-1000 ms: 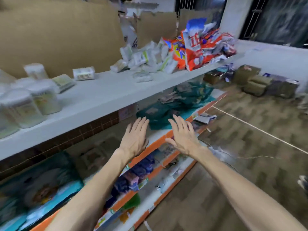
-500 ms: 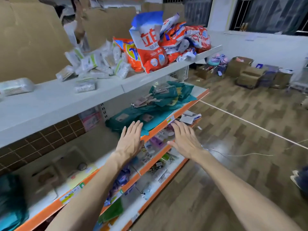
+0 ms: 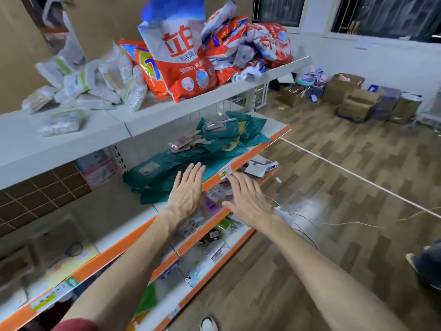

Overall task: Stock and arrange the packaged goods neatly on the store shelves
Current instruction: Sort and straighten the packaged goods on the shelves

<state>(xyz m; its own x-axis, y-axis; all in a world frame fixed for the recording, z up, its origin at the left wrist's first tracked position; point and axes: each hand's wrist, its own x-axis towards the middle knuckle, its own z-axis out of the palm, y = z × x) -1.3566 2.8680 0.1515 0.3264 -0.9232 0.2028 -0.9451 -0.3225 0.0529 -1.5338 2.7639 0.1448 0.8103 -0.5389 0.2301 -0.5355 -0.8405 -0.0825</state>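
Left hand (image 3: 188, 191): you had it flat, palm down, fingers straight & together, nothing held. Fingertips lay over the near edge of the teal packs (image 3: 167, 168); couldn't tell if they touched.
Right hand (image 3: 248, 198): flat too, fingers straight, nothing held. It was in front of the 2nd shelf (image 3: 262, 149), w/ fingertips just beside the yellow price tag (image 3: 225, 173) on the orange front strip.
Teal packs: loose pile on the 2nd shelf, running from in front of your left hand to the far end, several crumpled. Small pinkish packets (image 3: 188, 142) lay on top of the pile.
Top shelf (image 3: 167, 115): white packets (image 3: 95, 84) were heaped at left. Red/orange detergent bags (image 3: 181, 60) were stacked right of them, touching them. One big bag stood at the front, tilted.
Lower shelves: small mixed goods (image 3: 214, 235) under your hands, too blurred to name.
Floor: cardboard boxes (image 3: 353, 103) sat by the far wall, well apart from the shelves. A thin cable (image 3: 334, 223) ran near your rt wrist.
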